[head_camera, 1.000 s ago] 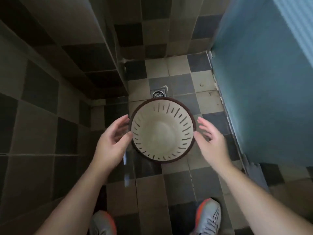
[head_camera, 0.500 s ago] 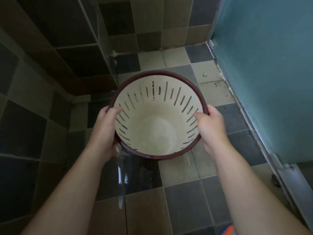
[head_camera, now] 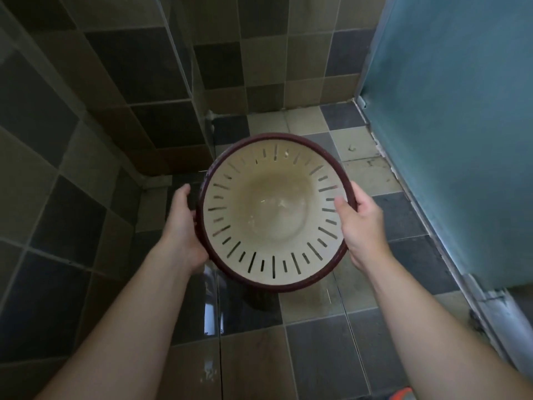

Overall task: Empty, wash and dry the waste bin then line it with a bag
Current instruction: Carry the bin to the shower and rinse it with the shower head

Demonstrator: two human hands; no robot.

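Cream plastic inside, dark maroon rim: the waste bin (head_camera: 275, 209) is held in the air over the tiled floor (head_camera: 314, 353), mouth facing the camera, between a tiled wall (head_camera: 121, 70) and a blue frosted door (head_camera: 450, 116). Left hand (head_camera: 183, 226) is clasped on the outer wall at the bin's left side, fingers hidden behind it. Right hand (head_camera: 360, 223) grips the right rim, thumb hooked over the edge onto the inner face. Both hands closed on the bin.

Bin holds no rubbish; a few pale specks and a dull stain sit on the base, slots ring the wall. Floor below looks wet and glossy. Judgement: emptying is done, washing or rinsing is the step in hand, no bag fitted yet. Next move likely calls for water on the inner base and a scrub of the stain, with a firm hold since wet plastic may slip.

Against half a second ago: bin sits higher and closer to the lens, mouth turned more squarely upward. Left hand has shifted from the rim to the outer wall. A second ago it stood on the floor, hands open.
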